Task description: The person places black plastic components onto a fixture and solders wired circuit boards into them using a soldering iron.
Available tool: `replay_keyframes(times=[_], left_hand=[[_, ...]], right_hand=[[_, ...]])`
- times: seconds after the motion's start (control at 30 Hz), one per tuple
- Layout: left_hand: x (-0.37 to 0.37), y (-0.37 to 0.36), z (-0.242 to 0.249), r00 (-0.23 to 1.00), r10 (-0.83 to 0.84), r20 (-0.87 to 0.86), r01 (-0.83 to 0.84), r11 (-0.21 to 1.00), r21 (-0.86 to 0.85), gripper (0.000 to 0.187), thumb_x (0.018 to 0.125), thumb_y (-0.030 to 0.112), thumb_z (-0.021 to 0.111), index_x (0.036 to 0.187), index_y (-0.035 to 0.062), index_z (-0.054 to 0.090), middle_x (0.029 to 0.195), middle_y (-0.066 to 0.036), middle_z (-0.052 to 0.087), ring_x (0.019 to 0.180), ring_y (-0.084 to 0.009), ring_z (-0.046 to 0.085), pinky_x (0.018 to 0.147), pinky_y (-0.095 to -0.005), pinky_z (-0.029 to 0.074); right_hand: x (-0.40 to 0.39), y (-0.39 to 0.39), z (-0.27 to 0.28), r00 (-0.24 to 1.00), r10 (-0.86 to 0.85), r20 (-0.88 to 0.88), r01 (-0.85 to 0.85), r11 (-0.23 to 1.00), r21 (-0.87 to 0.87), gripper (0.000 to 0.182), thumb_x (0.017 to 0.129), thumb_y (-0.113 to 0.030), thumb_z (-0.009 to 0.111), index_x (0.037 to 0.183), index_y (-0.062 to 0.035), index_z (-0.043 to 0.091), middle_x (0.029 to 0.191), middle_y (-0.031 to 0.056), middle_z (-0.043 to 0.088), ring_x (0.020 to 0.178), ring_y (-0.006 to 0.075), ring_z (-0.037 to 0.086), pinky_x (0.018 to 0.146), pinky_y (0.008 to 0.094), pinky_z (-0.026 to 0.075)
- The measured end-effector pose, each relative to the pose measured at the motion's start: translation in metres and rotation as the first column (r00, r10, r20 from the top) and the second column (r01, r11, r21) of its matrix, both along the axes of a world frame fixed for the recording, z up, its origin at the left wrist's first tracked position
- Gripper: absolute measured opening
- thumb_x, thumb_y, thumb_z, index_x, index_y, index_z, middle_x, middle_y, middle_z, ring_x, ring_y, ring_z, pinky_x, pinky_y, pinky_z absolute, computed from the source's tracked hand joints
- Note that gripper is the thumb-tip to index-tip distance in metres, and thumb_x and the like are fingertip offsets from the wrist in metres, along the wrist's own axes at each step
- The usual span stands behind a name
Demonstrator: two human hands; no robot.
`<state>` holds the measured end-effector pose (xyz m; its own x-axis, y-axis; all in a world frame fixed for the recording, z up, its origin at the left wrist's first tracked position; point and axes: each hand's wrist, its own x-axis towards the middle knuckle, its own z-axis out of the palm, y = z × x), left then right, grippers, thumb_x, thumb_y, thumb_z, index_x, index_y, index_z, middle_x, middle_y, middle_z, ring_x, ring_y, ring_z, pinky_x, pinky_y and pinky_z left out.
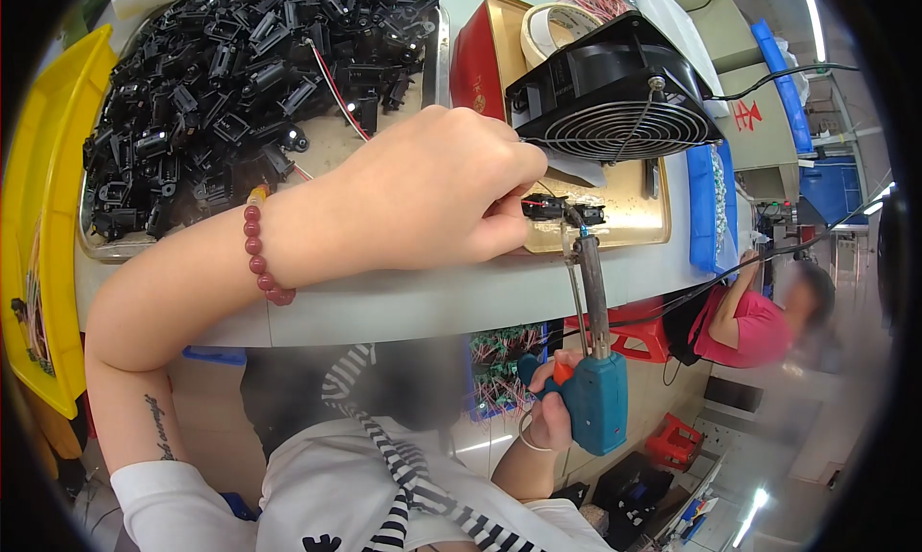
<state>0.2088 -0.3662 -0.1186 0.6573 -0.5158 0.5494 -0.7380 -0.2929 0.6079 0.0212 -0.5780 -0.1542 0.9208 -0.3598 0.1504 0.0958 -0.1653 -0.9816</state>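
My left hand (pixel 451 192) reaches across from the left, its fingers pinched together on a thin red wire (pixel 533 203). The wire leads to a small black plastic housing (pixel 591 213) lying on the gold tray (pixel 634 228). Below, my right hand (pixel 549 413) grips the handle of a teal soldering gun (pixel 600 408) with an orange-red trigger. Its metal barrel points up, and the tip is right at the black housing, close to my left fingertips. Part of the wire is hidden behind my left fingers.
A tray (pixel 442 67) piled with black housings stands at the back left, a yellow bin (pixel 72 101) beside it. A black fan (pixel 615 101) with a wire guard stands behind the gold tray, near a tape roll (pixel 547 34). Further right are a blue bin (pixel 706 206) and a seated person (pixel 740 322).
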Motion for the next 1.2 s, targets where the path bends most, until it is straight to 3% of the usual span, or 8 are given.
replay_keyframes(times=[0.57, 0.67, 0.77, 0.9, 0.97, 1.0, 1.07, 1.2], left_hand=[[0.000, 0.004, 0.005, 1.000, 0.014, -0.003, -0.014, 1.000, 0.008, 0.015, 0.070, 0.012, 0.062, 0.074, 0.0019, 0.052, 0.058, -0.009, 0.051, 0.050, -0.0223, 0.053, 0.047, -0.0318, 0.042], [0.004, 0.012, 0.015, 0.989, 0.147, 0.026, -0.148, 0.988, 0.041, 0.022, 0.073, 0.018, 0.065, 0.077, 0.0016, 0.051, 0.061, -0.009, 0.053, 0.052, -0.0207, 0.053, 0.048, -0.0295, 0.041], [0.007, 0.023, 0.020, 0.967, 0.160, -0.198, -0.136, 0.982, 0.133, 0.027, 0.074, 0.021, 0.068, 0.077, 0.0005, 0.052, 0.063, -0.010, 0.054, 0.055, -0.0184, 0.053, 0.049, -0.0278, 0.041], [0.010, 0.029, 0.049, 0.818, 0.022, -0.574, 0.191, 0.932, 0.307, 0.026, 0.073, 0.018, 0.071, 0.081, -0.0018, 0.057, 0.065, -0.010, 0.054, 0.058, -0.0149, 0.054, 0.053, -0.0273, 0.042], [0.003, 0.024, 0.047, 0.974, -0.040, -0.225, 0.096, 0.965, 0.243, 0.022, 0.072, 0.015, 0.071, 0.081, -0.0002, 0.057, 0.060, -0.008, 0.050, 0.053, -0.0194, 0.051, 0.051, -0.0298, 0.041], [0.000, 0.020, 0.052, 0.997, -0.023, 0.072, 0.008, 0.978, 0.207, 0.022, 0.072, 0.014, 0.071, 0.080, 0.0003, 0.057, 0.059, -0.008, 0.049, 0.052, -0.0207, 0.050, 0.050, -0.0306, 0.041], [-0.007, 0.016, 0.069, 0.939, 0.009, 0.344, -0.069, 0.984, 0.164, 0.022, 0.071, 0.013, 0.071, 0.080, 0.0009, 0.055, 0.059, -0.007, 0.048, 0.051, -0.0229, 0.048, 0.049, -0.0320, 0.039], [-0.061, 0.044, 0.144, 0.996, 0.072, 0.045, -0.083, 0.924, 0.372, 0.018, 0.075, 0.007, 0.067, 0.079, 0.0006, 0.051, 0.064, -0.005, 0.047, 0.051, -0.0150, 0.047, 0.047, -0.0278, 0.036]], right_hand=[[-0.004, -0.011, -0.013, 0.981, 0.104, 0.165, -0.096, 0.994, -0.055, 0.051, 0.070, -0.018, 0.063, 0.112, 0.0084, 0.050, 0.103, 0.0174, 0.053, 0.059, 0.0195, 0.053, 0.053, 0.0258, 0.039], [-0.003, -0.010, -0.010, 0.978, 0.089, 0.190, -0.086, 0.996, -0.022, 0.051, 0.070, -0.017, 0.062, 0.112, 0.0084, 0.050, 0.104, 0.0172, 0.053, 0.059, 0.0197, 0.053, 0.054, 0.0258, 0.040], [-0.003, -0.009, -0.007, 0.980, 0.054, 0.191, -0.058, 0.998, 0.016, 0.051, 0.069, -0.016, 0.061, 0.112, 0.0083, 0.050, 0.104, 0.0168, 0.053, 0.059, 0.0197, 0.052, 0.055, 0.0261, 0.041], [-0.005, -0.015, -0.009, 0.981, 0.018, 0.193, -0.031, 0.997, 0.064, 0.051, 0.069, -0.016, 0.061, 0.113, 0.0075, 0.049, 0.105, 0.0165, 0.053, 0.059, 0.0193, 0.051, 0.055, 0.0268, 0.041], [-0.010, -0.018, -0.007, 0.984, -0.011, 0.179, -0.006, 0.996, 0.091, 0.052, 0.068, -0.015, 0.062, 0.113, 0.0071, 0.049, 0.105, 0.0166, 0.053, 0.059, 0.0191, 0.051, 0.056, 0.0270, 0.041], [-0.011, -0.019, -0.007, 0.983, -0.030, 0.180, 0.011, 0.994, 0.104, 0.053, 0.068, -0.015, 0.062, 0.114, 0.0070, 0.049, 0.105, 0.0167, 0.053, 0.060, 0.0190, 0.051, 0.056, 0.0270, 0.041], [-0.011, -0.019, -0.006, 0.979, -0.048, 0.200, 0.018, 0.988, 0.153, 0.053, 0.068, -0.015, 0.063, 0.113, 0.0068, 0.049, 0.106, 0.0172, 0.053, 0.061, 0.0187, 0.051, 0.056, 0.0270, 0.041], [-0.014, -0.020, -0.018, 0.949, 0.006, 0.316, -0.066, 0.982, 0.179, 0.051, 0.070, -0.014, 0.063, 0.113, 0.0067, 0.047, 0.108, 0.0177, 0.052, 0.062, 0.0181, 0.052, 0.056, 0.0256, 0.040]])
